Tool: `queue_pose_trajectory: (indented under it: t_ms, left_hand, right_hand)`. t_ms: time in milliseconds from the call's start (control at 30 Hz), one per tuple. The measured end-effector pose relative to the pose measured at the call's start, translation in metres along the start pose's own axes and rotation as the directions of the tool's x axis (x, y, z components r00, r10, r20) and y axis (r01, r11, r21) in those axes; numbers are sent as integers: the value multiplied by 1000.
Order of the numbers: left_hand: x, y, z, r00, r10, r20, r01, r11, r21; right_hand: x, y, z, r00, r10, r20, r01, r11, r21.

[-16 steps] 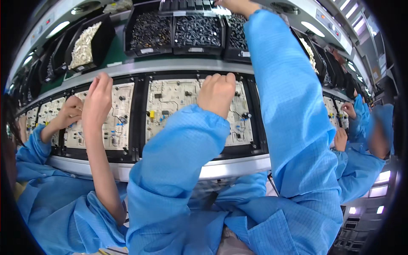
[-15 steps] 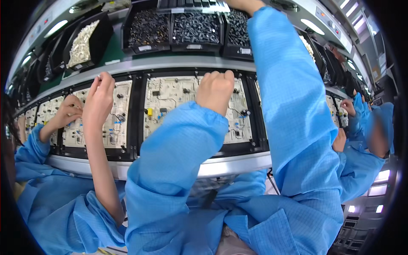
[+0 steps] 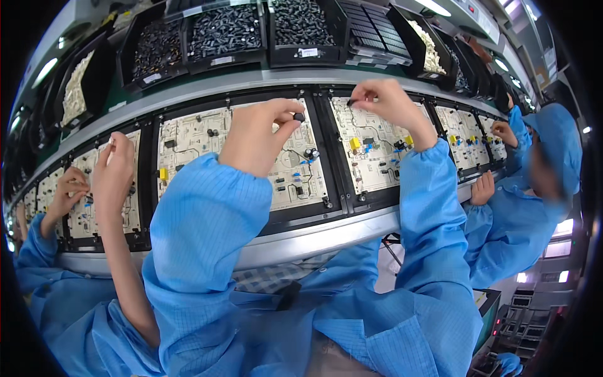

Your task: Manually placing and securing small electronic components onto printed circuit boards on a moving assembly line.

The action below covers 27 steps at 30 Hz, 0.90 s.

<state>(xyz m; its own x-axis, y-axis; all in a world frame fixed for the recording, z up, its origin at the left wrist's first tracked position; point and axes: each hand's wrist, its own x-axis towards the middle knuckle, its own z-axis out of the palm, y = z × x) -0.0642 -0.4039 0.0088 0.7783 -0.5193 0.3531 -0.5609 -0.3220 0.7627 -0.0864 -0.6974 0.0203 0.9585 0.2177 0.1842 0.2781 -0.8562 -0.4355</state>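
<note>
My left hand (image 3: 256,139) pinches a small black component (image 3: 299,117) between thumb and fingers, just above the upper right part of a pale circuit board (image 3: 290,191). Over the neighbouring board (image 3: 365,125) on the right, my right hand (image 3: 391,105) grips another small dark component (image 3: 352,103) near that board's upper left corner. Whether either piece touches its board, I cannot tell. Both boards sit in black frames and carry yellow, blue and black parts. My sleeve covers some of the left board.
Black bins of small black parts (image 3: 300,25) line the shelf behind the boards, beside a stack of black trays (image 3: 377,31) and bins of white pieces (image 3: 427,50). A metal rail (image 3: 314,242) runs along the front. Co-workers' hands (image 3: 113,176) (image 3: 482,188) are at both sides.
My right hand has come down from the bins to the right-hand board, with a dark component in its fingers. My left hand has turned, showing its black component. The view has shifted rightward.
</note>
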Motion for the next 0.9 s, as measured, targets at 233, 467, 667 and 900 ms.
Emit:
queue_pose_trajectory:
  t_ms: [233, 467, 667, 900]
  left_hand:
    - [-1, 3, 4, 991, -60, 120, 61, 998, -2]
    - [0, 7, 10, 973, -123, 194, 128, 992, -14]
    - [-1, 13, 11, 973, -100, 209, 108, 994, -28]
    - [0, 11, 14, 971, -104, 215, 110, 994, -16]
  right_hand:
    - [0, 11, 13, 995, -26, 99, 20, 998, 63]
    - [-3, 17, 15, 992, 4, 123, -11, 998, 56]
    - [-2, 14, 17, 990, 45, 130, -53, 997, 60]
    - [-5, 19, 21, 997, -35, 62, 32, 998, 53]
